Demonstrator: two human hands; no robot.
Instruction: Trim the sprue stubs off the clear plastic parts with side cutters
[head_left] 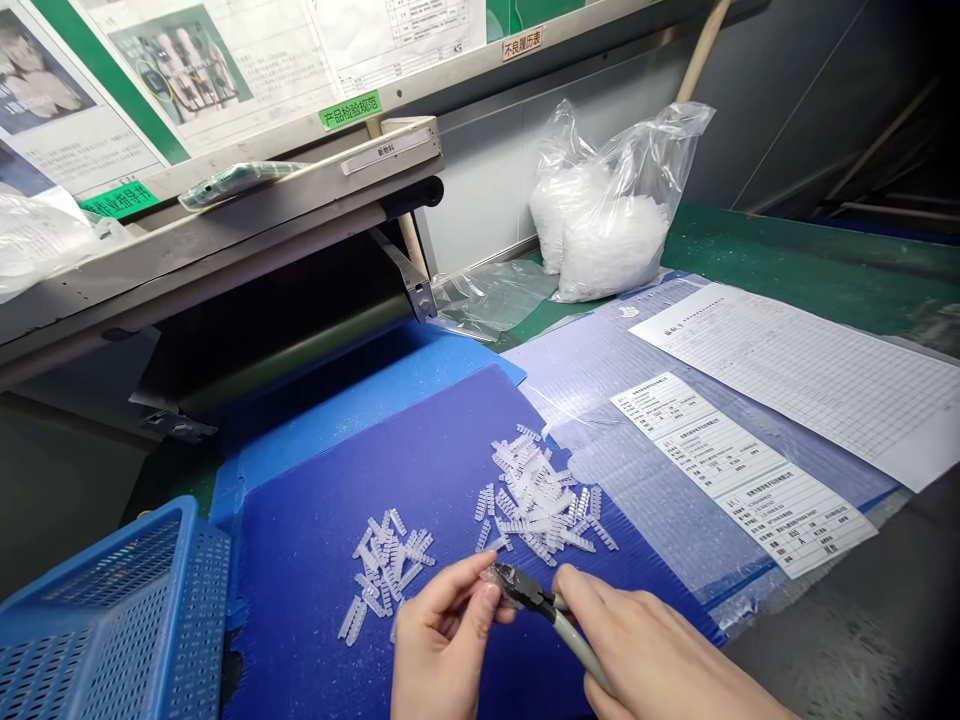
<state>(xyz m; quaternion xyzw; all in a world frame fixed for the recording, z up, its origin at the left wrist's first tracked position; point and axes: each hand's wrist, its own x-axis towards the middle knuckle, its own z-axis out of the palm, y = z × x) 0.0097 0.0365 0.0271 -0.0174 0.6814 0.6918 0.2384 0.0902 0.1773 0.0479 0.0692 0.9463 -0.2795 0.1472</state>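
My left hand [450,635] pinches a small clear plastic piece [491,575], mostly hidden by the fingers. Wrapped round the handles of a pair of cutting pliers [559,615] is my right hand [637,635]. The dark jaws of the pliers meet the plastic piece at my left fingertips; whether the blades are closed I cannot tell. Beyond my hands, a larger pile of translucent toothed plastic strips [536,490] lies on the dark blue sheet [315,530]. A smaller pile of similar strips [386,560] lies to the left, close to my left hand.
A blue perforated basket [202,600] stands at the left. Knotted clear bags of white parts [615,235] sit at the back. Printed labels [739,470] and a form sheet [810,380] lie at the right. A metal shelf [300,220] overhangs the back left, holding a phone-like object [232,183].
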